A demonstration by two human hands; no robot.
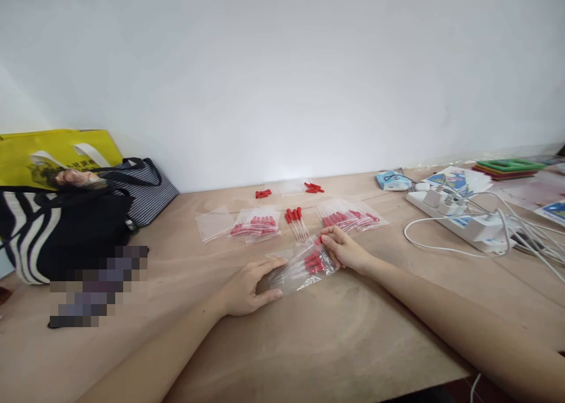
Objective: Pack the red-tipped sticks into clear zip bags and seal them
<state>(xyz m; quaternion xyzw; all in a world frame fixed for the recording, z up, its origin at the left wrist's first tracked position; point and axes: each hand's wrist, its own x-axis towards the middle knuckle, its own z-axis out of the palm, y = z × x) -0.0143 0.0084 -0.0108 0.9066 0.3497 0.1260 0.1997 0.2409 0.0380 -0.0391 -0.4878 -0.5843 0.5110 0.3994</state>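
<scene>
A clear plastic bag (pixel 291 278) with several red-tipped droppers inside lies on the table between my hands. My left hand (pixel 249 285) rests at the bag's left side, thumb and fingers apart, fingertips at its edge. With its fingers pinched, my right hand (pixel 344 249) holds a red-tipped dropper (pixel 323 239) over the bag's upper right. Just behind are loose red-tipped droppers (pixel 298 223). Filled bags lie in a left pile (pixel 260 223) and a right pile (pixel 348 216); flat clear bags (pixel 215 223) sit farther left.
Red caps lie near the wall in two groups (pixel 263 193) (pixel 314 187), with clear tubes (pixel 291 187) between. A power strip (pixel 459 217) with white cables and a blue mask (pixel 392 180) are right; bags (pixel 66 232) stand left.
</scene>
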